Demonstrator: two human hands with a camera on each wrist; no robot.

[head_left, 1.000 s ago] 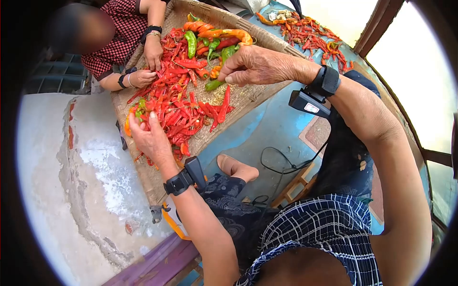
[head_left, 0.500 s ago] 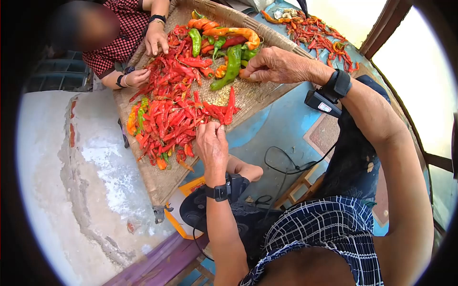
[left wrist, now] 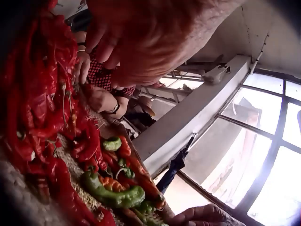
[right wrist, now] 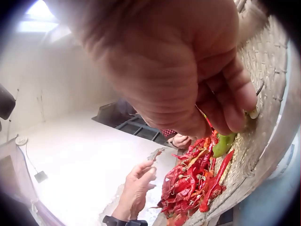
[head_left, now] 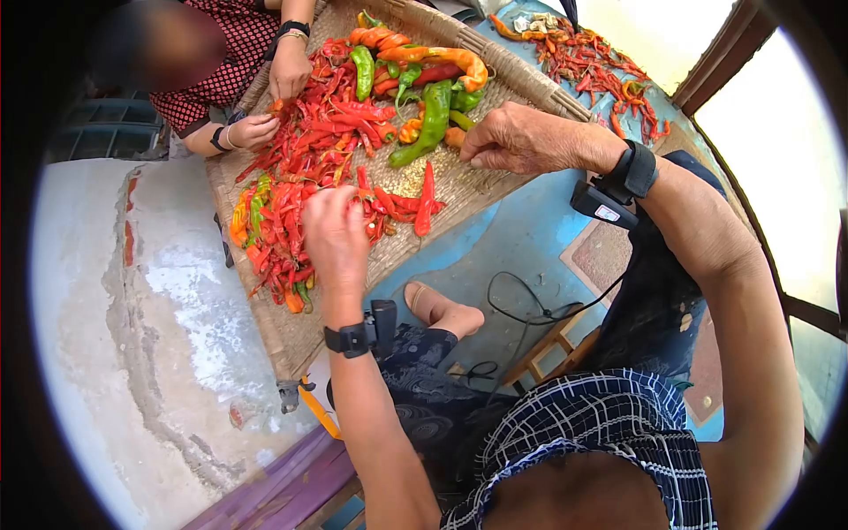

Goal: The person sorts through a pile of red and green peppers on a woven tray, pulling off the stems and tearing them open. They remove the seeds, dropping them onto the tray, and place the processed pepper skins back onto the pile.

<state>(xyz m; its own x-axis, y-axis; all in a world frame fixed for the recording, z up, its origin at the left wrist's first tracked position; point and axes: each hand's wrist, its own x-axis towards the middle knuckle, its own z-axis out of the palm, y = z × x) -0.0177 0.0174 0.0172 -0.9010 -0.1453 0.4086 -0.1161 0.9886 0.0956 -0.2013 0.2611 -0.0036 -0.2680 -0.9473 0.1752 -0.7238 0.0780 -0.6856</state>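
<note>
Over the middle of a heap of red chili peppers [head_left: 291,221], my left hand [head_left: 337,238] reaches with its fingers loosely bent. In the right wrist view that left hand [right wrist: 136,188] shows nothing in its fingers. My right hand [head_left: 521,137] stays low by the near-right rim of the woven basket tray [head_left: 503,168], fingers loosely curled, no pepper visible in them. Beside its fingertips lie an orange pepper [head_left: 455,137] and a long green pepper [head_left: 430,124]. A few red peppers [head_left: 427,201] sit apart at the near rim.
Across the tray, another person's hands [head_left: 253,132] work at the heap's far left edge. Larger orange peppers [head_left: 442,57] fill the far end. More chilies [head_left: 587,66] are spread on the blue surface beyond. A black cable [head_left: 530,309] and a small wooden stool [head_left: 548,353] are below.
My left hand went from the heap's left side to the near rim, then back over the heap. My right hand drew back slightly to the right, uncovering the long green pepper.
</note>
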